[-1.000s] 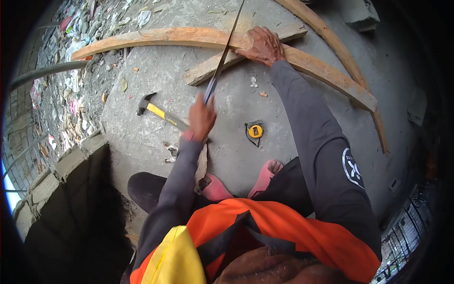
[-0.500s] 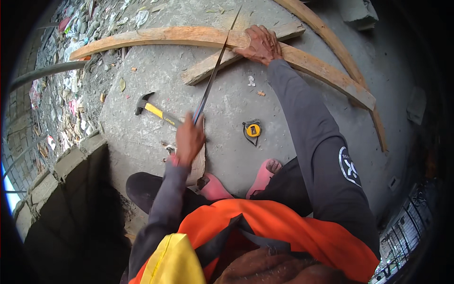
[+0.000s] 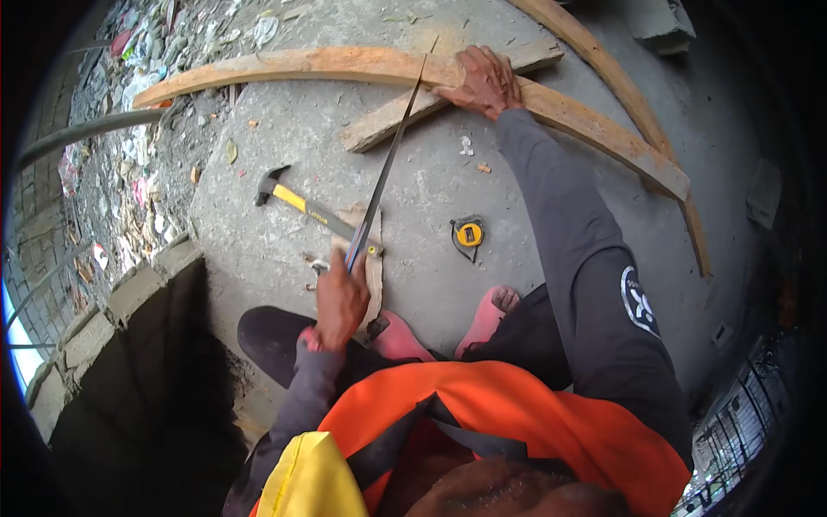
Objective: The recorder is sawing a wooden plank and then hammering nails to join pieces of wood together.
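My left hand (image 3: 340, 302) grips a saw (image 3: 385, 168) near my body, its long thin blade reaching up across a curved wooden plank (image 3: 310, 65). Just right of the blade, my right hand (image 3: 481, 84) is wrapped over that plank, holding it. Beneath the plank, a straight weathered wood offcut (image 3: 383, 125) lies crosswise. A claw hammer (image 3: 306, 207) with a yellow and dark handle rests on the concrete left of the blade, partly over a pale flat scrap (image 3: 372, 284). A yellow tape measure (image 3: 468, 237) lies right of the saw.
A second curved beam (image 3: 620, 86) runs down the right side, near a concrete chunk (image 3: 663, 26). Rubble and litter (image 3: 146, 172) line the left, crossed by a dark bar (image 3: 86, 133). A block wall edge (image 3: 121, 302) stands lower left, a metal grille (image 3: 736, 405) lower right. My feet wear pink sandals (image 3: 482, 319).
My left hand has drawn the saw down toward my body, so the blade's tip sits lower than a second ago. My right hand stays in place on the plank.
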A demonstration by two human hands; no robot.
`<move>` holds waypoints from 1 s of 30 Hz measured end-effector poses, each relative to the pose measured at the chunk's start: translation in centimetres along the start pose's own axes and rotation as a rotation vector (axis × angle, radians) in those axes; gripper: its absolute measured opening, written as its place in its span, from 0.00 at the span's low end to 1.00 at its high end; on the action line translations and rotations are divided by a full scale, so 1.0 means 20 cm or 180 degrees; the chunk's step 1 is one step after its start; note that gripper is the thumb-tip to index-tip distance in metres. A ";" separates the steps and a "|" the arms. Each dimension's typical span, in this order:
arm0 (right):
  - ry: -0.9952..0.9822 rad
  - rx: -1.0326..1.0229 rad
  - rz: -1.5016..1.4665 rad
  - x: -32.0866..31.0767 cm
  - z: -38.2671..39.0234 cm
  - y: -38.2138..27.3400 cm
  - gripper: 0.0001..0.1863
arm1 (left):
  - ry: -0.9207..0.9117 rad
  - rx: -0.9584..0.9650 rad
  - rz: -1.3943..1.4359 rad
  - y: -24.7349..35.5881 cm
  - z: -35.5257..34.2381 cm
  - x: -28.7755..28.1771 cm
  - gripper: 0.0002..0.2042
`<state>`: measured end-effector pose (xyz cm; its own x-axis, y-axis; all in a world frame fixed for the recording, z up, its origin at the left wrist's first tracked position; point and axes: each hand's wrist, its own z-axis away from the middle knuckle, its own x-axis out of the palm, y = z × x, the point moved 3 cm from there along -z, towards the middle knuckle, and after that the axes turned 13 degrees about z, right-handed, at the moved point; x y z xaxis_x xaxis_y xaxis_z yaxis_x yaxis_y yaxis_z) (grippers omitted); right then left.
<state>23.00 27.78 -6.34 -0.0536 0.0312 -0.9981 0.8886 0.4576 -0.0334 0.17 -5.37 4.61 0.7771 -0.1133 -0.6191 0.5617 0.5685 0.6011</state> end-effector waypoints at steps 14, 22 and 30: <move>-0.0002 0.0038 0.0065 0.01 0.04 0.02 0.40 | 0.0136 0.0022 0.0034 0.03 0.17 -0.09 0.12; 0.0459 -0.0055 -0.0153 -0.02 -0.07 -0.10 0.39 | 0.1048 0.1125 0.0035 0.30 -0.97 0.32 0.16; 0.0331 -0.0016 -0.0246 -0.05 0.07 -0.09 0.40 | 0.0785 0.1129 0.0422 0.20 -0.82 0.36 0.17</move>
<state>22.07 25.64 -5.43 -0.1691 0.0875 -0.9817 0.8777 0.4666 -0.1096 3.30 9.43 -5.80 0.7823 0.1637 -0.6010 0.5577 0.2458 0.7928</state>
